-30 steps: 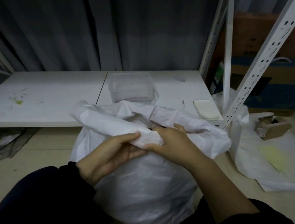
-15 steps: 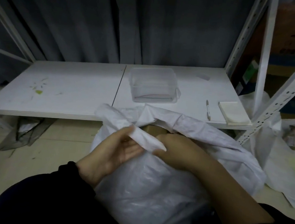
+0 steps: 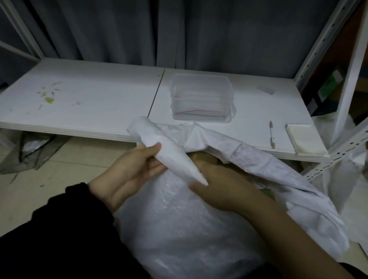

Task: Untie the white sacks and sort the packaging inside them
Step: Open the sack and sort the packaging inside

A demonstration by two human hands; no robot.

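In front of a low white table (image 3: 85, 114) backed by a grey curtain (image 3: 128, 18), the sack (image 3: 190, 232) stands on the pale floor (image 3: 1, 187), its mouth loosened and brown packaging (image 3: 206, 159) showing inside. The left hand (image 3: 131, 174) pinches a twisted tail of the sack's neck between thumb and fingers, while the right hand (image 3: 225, 190) lies half open against the sack just below that tail, gripping nothing clearly. On the table behind the sack sit a clear tub (image 3: 200, 97), a pen (image 3: 272, 134) and a pad (image 3: 305, 139), beside a white rack post (image 3: 347, 144).
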